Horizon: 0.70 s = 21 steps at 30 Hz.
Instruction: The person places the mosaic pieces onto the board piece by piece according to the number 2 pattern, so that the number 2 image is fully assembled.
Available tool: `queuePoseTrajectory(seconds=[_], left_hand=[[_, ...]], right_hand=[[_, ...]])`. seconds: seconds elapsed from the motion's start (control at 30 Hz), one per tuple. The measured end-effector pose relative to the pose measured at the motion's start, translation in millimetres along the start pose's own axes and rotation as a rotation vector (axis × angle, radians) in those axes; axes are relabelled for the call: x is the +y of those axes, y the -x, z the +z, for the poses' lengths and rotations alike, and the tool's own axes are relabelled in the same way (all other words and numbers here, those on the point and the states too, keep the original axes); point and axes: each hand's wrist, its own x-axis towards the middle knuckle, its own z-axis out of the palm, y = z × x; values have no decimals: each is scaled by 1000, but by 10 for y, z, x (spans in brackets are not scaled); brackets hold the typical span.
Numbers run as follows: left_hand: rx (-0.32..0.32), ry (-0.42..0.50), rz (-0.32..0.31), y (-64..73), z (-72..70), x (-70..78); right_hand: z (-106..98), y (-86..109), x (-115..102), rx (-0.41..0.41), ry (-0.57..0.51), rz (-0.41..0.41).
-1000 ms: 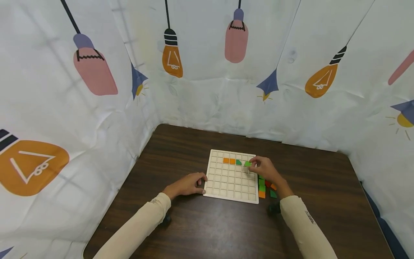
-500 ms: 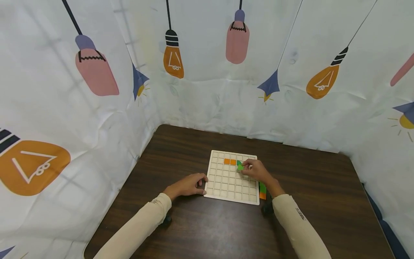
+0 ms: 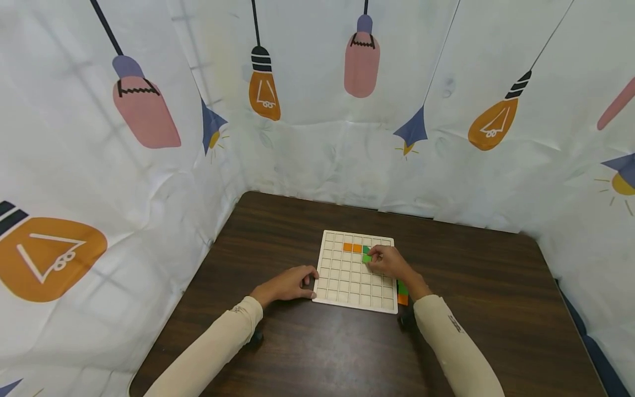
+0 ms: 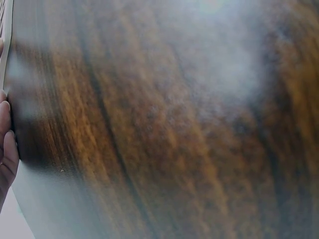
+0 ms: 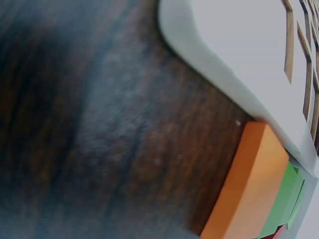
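A pale board with a grid of square recesses lies on the table. Two orange tiles and a dark green tile sit side by side in an upper row. Just below the dark green one, my right hand pinches a light green tile between thumb and fingers, at the board's surface. The fingers partly cover this tile. My left hand touches the board's left edge with its fingertips and thumb. In the left wrist view, only the fingers of that hand show, at the far left.
Beside the board's right edge lie an orange tile and green tiles, with a bit of red behind them. My right forearm hides part of this group in the head view. The dark wooden table meets a patterned curtain at the back.
My right hand has carried the light green tile left and down, from near the board's upper right to just below the dark green tile. The left hand has stayed in place.
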Motion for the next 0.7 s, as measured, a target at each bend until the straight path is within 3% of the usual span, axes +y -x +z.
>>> queuePoseTrajectory(seconds=[0.37,0.7], left_hand=[[-5,0,18,-49,12,34],[5,13,-5,14,-1,13]], right_hand=[[-90,58,21,-28,-12,-10],[-58,1,24,-55,-21,8]])
